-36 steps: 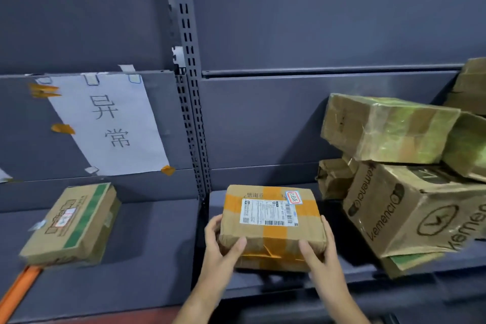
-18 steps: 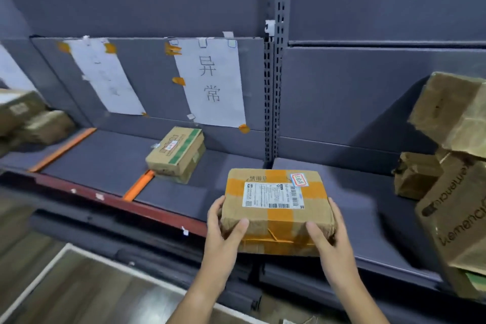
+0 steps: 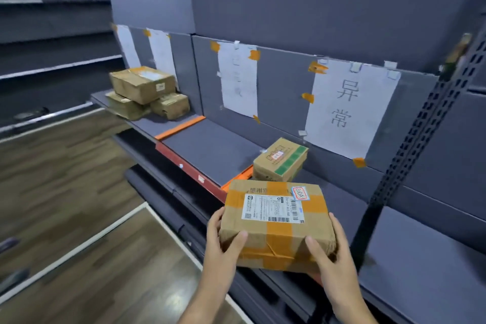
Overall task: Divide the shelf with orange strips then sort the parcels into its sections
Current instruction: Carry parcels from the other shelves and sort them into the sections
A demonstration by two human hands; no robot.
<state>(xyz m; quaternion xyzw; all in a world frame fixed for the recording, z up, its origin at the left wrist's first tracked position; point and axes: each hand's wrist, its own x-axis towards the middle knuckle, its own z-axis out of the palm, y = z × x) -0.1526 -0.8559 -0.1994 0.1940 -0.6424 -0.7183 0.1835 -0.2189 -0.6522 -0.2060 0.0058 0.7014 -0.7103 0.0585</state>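
A cardboard parcel with orange tape [image 3: 276,223] is held in the air by both hands, nearest the camera, over the front edge of the grey shelf [image 3: 210,150]. The left hand [image 3: 223,250] is wrapped round its left near corner, thumb on the front face, fingers up the left side. The right hand [image 3: 334,258] is clamped on the right near corner, thumb on the front face, fingers up the right side. A white shipping label and a small red-edged sticker are seen on the parcel's top.

Just behind the held parcel, a smaller box with a green stripe [image 3: 281,160] is set on the shelf, touching an orange strip [image 3: 236,177] at its left; the strip's near end is hidden by the held parcel. Left of that box a bare stretch of shelf is bounded by a second orange strip [image 3: 180,127] farther along. Beyond that strip, three stacked brown boxes [image 3: 147,92] are seen at the shelf's far end. The red front lip [image 3: 184,163] is run along the shelf edge. White paper signs [image 3: 347,108] are taped to the back panel. A dark perforated upright [image 3: 410,150] is seen right of the held parcel, with bare shelf beyond it.
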